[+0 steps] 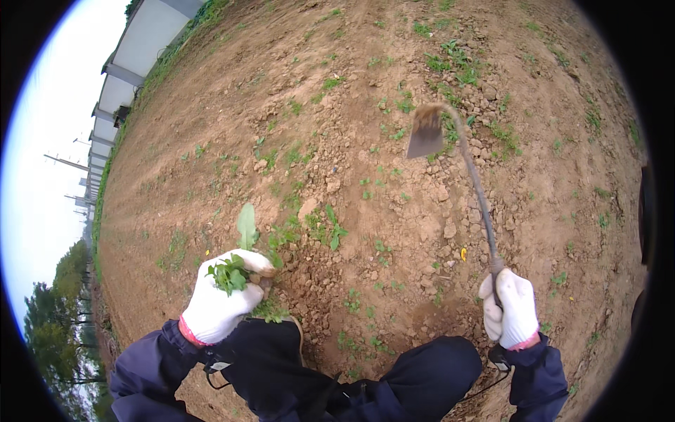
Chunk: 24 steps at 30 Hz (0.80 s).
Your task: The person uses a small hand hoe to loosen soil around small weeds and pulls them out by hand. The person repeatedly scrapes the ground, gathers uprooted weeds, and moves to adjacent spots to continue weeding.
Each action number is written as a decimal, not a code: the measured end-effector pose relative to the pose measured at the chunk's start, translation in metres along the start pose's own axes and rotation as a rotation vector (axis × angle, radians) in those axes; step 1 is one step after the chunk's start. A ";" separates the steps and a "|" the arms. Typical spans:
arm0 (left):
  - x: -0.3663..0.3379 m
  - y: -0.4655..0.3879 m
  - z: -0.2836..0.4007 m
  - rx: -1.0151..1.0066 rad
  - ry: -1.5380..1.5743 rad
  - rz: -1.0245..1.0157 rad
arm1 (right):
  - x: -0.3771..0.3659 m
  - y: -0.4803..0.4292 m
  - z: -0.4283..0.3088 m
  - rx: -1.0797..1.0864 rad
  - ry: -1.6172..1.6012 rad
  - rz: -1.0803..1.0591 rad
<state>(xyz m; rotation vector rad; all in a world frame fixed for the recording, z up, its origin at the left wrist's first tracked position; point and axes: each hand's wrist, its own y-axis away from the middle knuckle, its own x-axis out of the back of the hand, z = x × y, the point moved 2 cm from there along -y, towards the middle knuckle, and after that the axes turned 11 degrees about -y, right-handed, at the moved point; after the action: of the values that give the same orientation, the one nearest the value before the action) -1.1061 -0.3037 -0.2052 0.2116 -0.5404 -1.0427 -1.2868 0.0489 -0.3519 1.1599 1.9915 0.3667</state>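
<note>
My left hand (227, 295), in a white knit glove with a red cuff, is closed around a bunch of green leafy weeds (230, 275). One long leaf stands up past its fingers, and the thumb and fingertips look soiled. My right hand (509, 308), gloved the same way, grips the short handle of a hand hoe (477, 182). The hoe's thin metal neck curves over at the top to a flat, soil-stained blade (426, 132), which is raised over the ground ahead and slightly blurred.
Dry brown soil (369, 211) with clods and scattered small weeds (335, 229) spreads before me. My bent knees (432, 369) are at the bottom edge. A white wall (150, 37) borders the field at upper left, with trees (58, 327) at lower left.
</note>
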 end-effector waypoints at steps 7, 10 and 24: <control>0.139 -0.035 -0.056 -0.099 0.253 0.093 | -0.171 0.065 -0.032 0.119 -0.387 0.000; 0.202 -0.056 -0.104 -0.012 0.442 0.185 | -0.258 0.058 -0.005 0.215 -0.294 0.092; 0.241 -0.059 -0.457 0.439 0.808 0.291 | -0.376 -0.173 0.340 -0.230 0.211 0.127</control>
<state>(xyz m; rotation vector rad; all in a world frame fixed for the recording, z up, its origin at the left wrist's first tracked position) -0.8207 -0.5797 -0.5405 0.8709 -0.0454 -0.4726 -1.0336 -0.4019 -0.4916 1.1400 1.9951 0.7912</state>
